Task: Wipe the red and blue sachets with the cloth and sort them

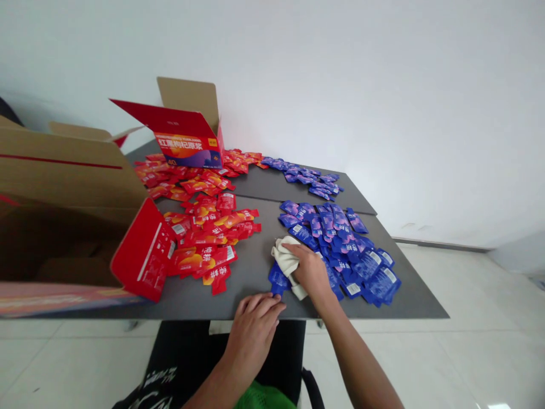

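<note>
A crumpled cream cloth (286, 257) is bunched under my right hand (310, 270), whose fingers are closed on it. The cloth lies over part of a blue pouch (277, 278) near the table's front edge. My left hand (258, 318) is at that edge, its fingertips pinching down on the pouch's narrow spout end. Its thumb is partly hidden. Just right of the cloth, a heap of blue pouches (340, 238) with purple print and white labels overlaps in rows. To the left lie red pouches (208, 244) with orange print.
A large open carton (63, 170) stands at the left, its red flap (142, 250) jutting towards the red pouches. Behind is a smaller open red box (187, 142). More blue pouches (306, 175) lie along the back of the grey table (259, 210), near the white wall (361, 85).
</note>
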Available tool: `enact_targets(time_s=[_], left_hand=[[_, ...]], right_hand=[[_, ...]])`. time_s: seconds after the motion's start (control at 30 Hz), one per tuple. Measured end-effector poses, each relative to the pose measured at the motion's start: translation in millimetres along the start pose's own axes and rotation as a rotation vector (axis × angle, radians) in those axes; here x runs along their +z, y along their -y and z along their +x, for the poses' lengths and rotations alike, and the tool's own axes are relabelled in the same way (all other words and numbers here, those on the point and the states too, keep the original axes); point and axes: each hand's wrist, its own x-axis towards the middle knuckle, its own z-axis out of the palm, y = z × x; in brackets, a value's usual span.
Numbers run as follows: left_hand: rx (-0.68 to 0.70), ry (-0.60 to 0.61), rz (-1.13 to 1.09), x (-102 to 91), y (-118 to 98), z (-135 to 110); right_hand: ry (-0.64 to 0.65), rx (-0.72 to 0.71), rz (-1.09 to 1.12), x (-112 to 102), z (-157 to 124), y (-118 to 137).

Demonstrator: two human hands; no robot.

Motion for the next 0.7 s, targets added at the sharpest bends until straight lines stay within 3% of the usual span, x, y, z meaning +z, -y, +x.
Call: enact_targets(time_s=[0.1, 0.23, 0.47, 0.7], left_hand=[[-0.006, 0.013, -0.018, -5.6, -1.9, 4.5], [-0.028, 0.015, -0.022, -16.1, -6.0, 25.1], [-0.217, -0.092, 0.196, -13.5, -3.9, 65.4], [-0.328, 0.102, 0.203, -15.2, -4.2, 91.0]], right_hand=[[-0.144, -0.013, 0.061, -9.2, -5.5, -4.8], [-0.389, -0.021, 0.25, -9.0, -57.5, -6.3], [-0.388, 0.137, 0.457, 6.1, -131.7, -40.0], [-0.348, 0.104, 0.565, 14.0, -145.5, -80.1]])
